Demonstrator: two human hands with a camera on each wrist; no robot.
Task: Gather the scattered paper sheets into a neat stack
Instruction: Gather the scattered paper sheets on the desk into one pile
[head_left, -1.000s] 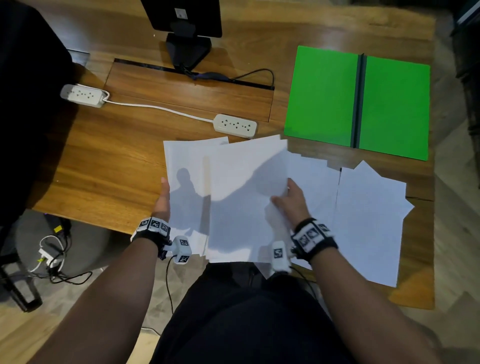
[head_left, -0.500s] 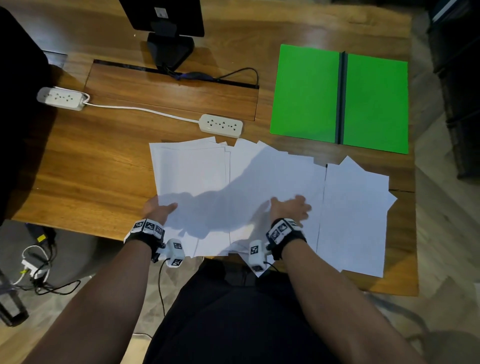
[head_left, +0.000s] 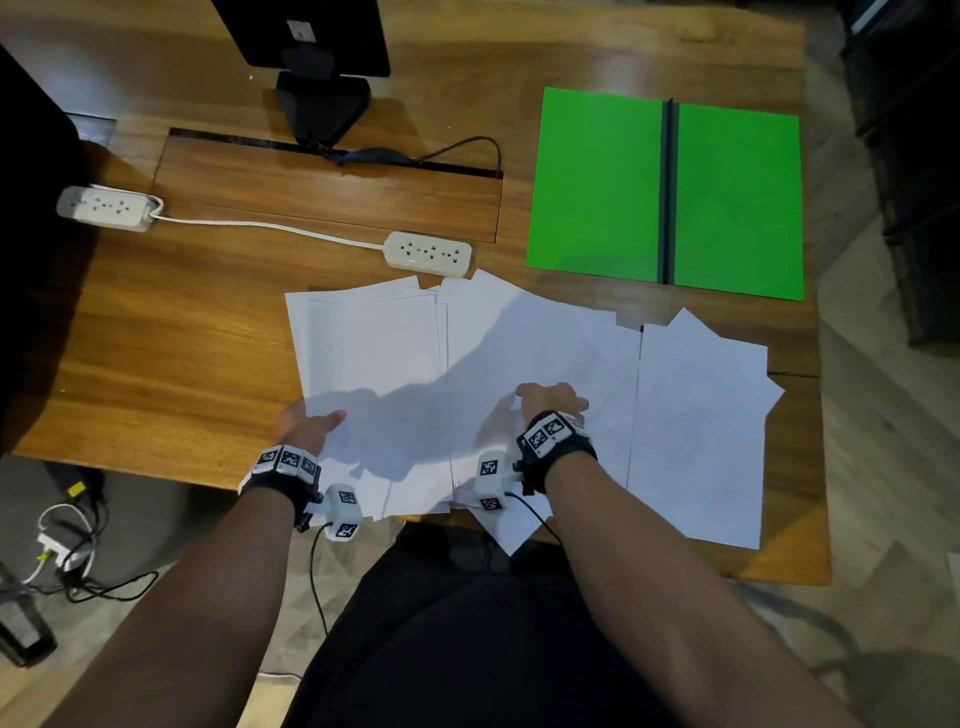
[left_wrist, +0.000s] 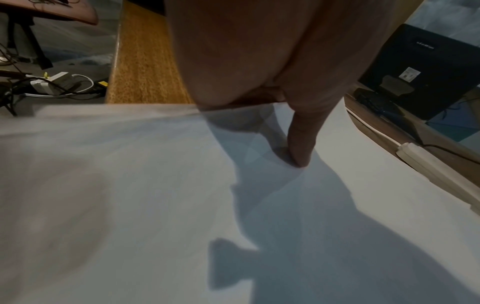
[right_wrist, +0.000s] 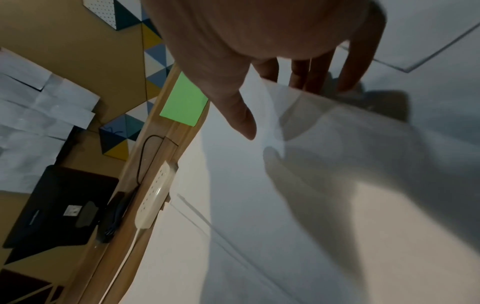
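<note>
Several white paper sheets lie overlapped on the wooden desk (head_left: 171, 353): a left pile (head_left: 374, 353), a middle spread (head_left: 540, 343) and a right group (head_left: 701, 426). Some hang over the near edge. My left hand (head_left: 314, 423) grips the left pile's near left edge. Its thumb (left_wrist: 301, 148) presses on top and its fingers are hidden under the paper. My right hand (head_left: 548, 400) is on the middle spread. There a sheet's raised edge (right_wrist: 272, 115) stands between the thumb (right_wrist: 241, 123) and the fingers (right_wrist: 348, 67), which reach down onto the paper beneath.
An open green folder (head_left: 597, 182) lies at the back right. A white power strip (head_left: 428, 253) sits just behind the papers, and its cord runs to a second strip (head_left: 104, 208) at the left. A black monitor stand (head_left: 322, 98) is at the back. Bare wood lies left of the papers.
The bundle held up a second ago now lies flat on the left pile. Both hands have drawn back toward the near edge, the left to the pile's side, the right onto the middle sheets.
</note>
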